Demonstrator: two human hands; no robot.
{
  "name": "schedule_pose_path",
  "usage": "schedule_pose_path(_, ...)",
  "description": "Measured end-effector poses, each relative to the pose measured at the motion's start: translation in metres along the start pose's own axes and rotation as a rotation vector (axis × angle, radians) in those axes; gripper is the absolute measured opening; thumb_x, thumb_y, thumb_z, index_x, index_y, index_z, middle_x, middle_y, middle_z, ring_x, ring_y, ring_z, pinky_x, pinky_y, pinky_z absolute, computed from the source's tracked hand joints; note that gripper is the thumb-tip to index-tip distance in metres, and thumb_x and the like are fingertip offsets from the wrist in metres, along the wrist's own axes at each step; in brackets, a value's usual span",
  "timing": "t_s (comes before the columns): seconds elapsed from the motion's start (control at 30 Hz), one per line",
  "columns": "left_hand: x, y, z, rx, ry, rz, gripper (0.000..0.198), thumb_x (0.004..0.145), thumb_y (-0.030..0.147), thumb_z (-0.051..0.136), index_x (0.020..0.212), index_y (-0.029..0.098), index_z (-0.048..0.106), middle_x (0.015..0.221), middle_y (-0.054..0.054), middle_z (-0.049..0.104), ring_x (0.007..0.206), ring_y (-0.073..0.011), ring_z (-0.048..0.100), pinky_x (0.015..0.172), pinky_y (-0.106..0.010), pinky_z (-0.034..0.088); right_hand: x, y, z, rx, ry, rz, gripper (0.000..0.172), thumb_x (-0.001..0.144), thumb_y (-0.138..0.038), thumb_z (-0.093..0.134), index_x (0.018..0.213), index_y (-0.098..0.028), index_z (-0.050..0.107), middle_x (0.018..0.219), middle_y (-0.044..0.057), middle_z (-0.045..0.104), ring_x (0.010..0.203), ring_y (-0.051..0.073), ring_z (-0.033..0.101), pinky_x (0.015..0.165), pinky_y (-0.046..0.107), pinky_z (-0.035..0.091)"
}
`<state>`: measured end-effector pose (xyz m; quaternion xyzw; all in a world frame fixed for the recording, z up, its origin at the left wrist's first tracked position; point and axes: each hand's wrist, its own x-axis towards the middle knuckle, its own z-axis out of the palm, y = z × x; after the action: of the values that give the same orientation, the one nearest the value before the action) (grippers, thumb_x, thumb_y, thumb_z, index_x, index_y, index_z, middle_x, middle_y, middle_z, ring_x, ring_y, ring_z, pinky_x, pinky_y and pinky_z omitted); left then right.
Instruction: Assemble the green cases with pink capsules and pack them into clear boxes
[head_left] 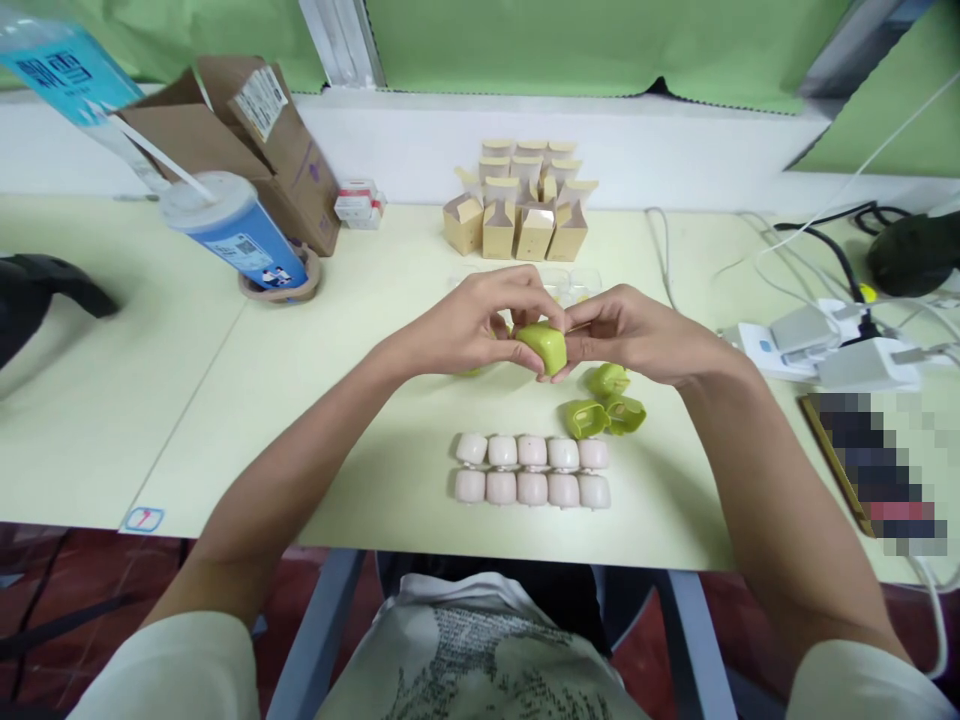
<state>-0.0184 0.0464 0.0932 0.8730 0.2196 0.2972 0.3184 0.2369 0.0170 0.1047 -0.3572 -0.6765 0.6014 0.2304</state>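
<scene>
A small glossy green plastic case (546, 345) is held up over the table between my two hands. My left hand (491, 322) grips it from the left, thumb in front and fingers over the top. On its right side, my right hand (626, 330) pinches the edge between thumb and fingers. Just below lie an opened green case (606, 415) with two hollow halves and another green piece (609, 379). More green shows partly hidden behind my left hand. Nearer my body sit two rows of small white and pale pink rounded pieces (532, 488).
Several small open kraft boxes (534, 225) stand at the back, with clear plastic pieces (555, 282) before them. Left are a blue cup (247, 240), a cardboard box (292, 170) and a bottle (75, 80). Right are a power strip (772, 350), cables and a blurred-out phone (874, 465).
</scene>
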Motion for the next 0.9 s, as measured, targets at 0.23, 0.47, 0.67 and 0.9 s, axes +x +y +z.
schedule_pose_path(0.23, -0.005, -0.002, -0.006, 0.083, -0.064, -0.078, 0.022, 0.094, 0.038, 0.088, 0.107, 0.027, 0.073, 0.12, -0.008, 0.065, 0.1, -0.0235, 0.067, 0.081, -0.036, 0.065, -0.014, -0.001, -0.025, -0.139, 0.256, -0.001, 0.038, 0.084, -0.06, 0.099, 0.088, -0.025, 0.086, 0.087, 0.007, 0.085, 0.079, 0.024, 0.081, 0.073, 0.042, 0.07)
schedule_pose_path(0.47, -0.006, -0.002, 0.005, 0.435, -0.353, -0.147, 0.021, 0.084, 0.008, 0.085, 0.087, 0.02, 0.068, 0.1, -0.002, 0.069, 0.087, -0.0203, 0.066, 0.076, -0.032, 0.046, -0.034, 0.015, -0.087, -0.961, 0.433, 0.664, 0.021, 0.082, -0.012, 0.092, 0.069, -0.022, 0.078, 0.073, 0.011, 0.075, 0.074, 0.03, 0.072, 0.065, 0.043, 0.057)
schedule_pose_path(0.67, -0.005, 0.013, 0.028, 0.63, -0.562, -0.257, 0.011, 0.094, 0.008, 0.078, 0.101, 0.015, 0.075, 0.122, -0.008, 0.072, 0.093, -0.0211, 0.069, 0.071, -0.032, 0.039, -0.024, 0.028, -0.089, -0.878, 0.098, 0.905, 0.019, 0.087, -0.005, 0.078, 0.073, -0.017, 0.075, 0.082, 0.011, 0.082, 0.083, 0.026, 0.08, 0.081, 0.038, 0.058)
schedule_pose_path(0.9, -0.005, 0.017, 0.033, 0.641, -0.655, -0.253, 0.018, 0.098, 0.029, 0.088, 0.096, 0.012, 0.08, 0.123, -0.009, 0.071, 0.091, -0.0207, 0.07, 0.072, -0.034, 0.04, -0.028, 0.003, -0.065, -1.055, 0.256, 0.681, 0.034, 0.107, -0.038, 0.069, 0.078, -0.021, 0.075, 0.078, 0.009, 0.076, 0.069, 0.022, 0.065, 0.07, 0.039, 0.046)
